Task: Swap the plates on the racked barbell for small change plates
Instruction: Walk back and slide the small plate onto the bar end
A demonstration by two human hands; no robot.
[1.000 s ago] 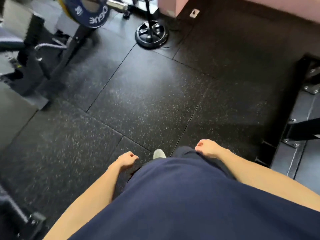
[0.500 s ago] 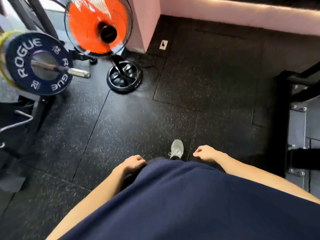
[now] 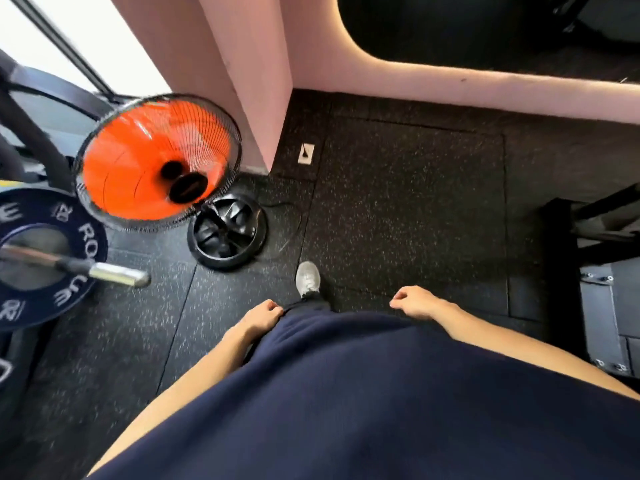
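Nearest, the left hand (image 3: 260,313) and right hand (image 3: 415,301) hang loosely curled and empty beside a navy shirt (image 3: 363,393). Farther left, the dark blue plate (image 3: 69,271) sits on the barbell sleeve (image 3: 117,273), with an orange fan (image 3: 156,161) beyond.

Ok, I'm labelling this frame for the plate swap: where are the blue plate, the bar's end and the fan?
blue plate (image 3: 74,271): head view, right face by the lettering.
bar's end (image 3: 119,274): head view, shiny sleeve tip.
fan (image 3: 138,168): head view, orange blades behind the grille.
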